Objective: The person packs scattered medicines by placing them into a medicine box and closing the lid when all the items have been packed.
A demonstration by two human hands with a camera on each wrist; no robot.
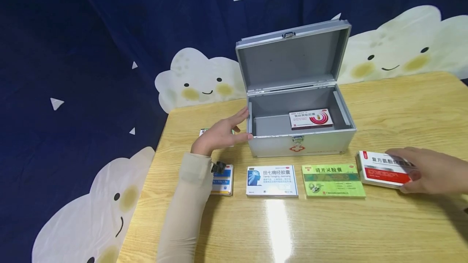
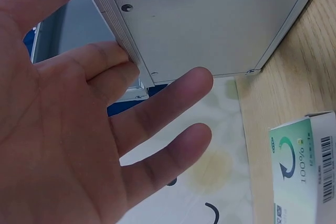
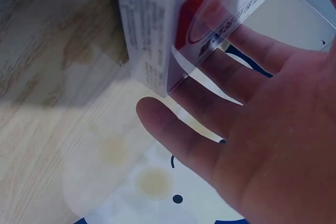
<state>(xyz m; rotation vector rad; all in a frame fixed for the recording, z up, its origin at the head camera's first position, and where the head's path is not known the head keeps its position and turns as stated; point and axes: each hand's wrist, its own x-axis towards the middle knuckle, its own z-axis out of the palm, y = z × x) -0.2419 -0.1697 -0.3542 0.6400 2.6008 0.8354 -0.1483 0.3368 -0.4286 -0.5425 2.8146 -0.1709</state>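
An aluminium first-aid case point(image 1: 274, 146) stands with its lid point(image 1: 289, 58) raised. Inside, at the right, lies a white medicine box point(image 1: 306, 123) with a pink-red swirl. My left hand point(image 1: 224, 131) touches the case's left side near the rim, fingers mostly straight; in the left wrist view, two fingers point(image 2: 173, 108) extend free of the metal. To the right of the case, my right hand point(image 1: 425, 169) grips a red-and-white medicine box point(image 1: 380, 169) by its right end, between thumb and fingers. Whether that box is off the table cannot be told.
In front of the case lie a green medicine box point(image 1: 332, 182), a white-and-blue one point(image 1: 272, 182) and a blue-and-orange one point(image 1: 224, 186), partly behind the left wrist. A green-white box point(image 2: 299, 166) sits left of the case. Behind the wooden table point(image 1: 329, 230) hangs a dark blue cloud-patterned cloth point(image 1: 109, 52).
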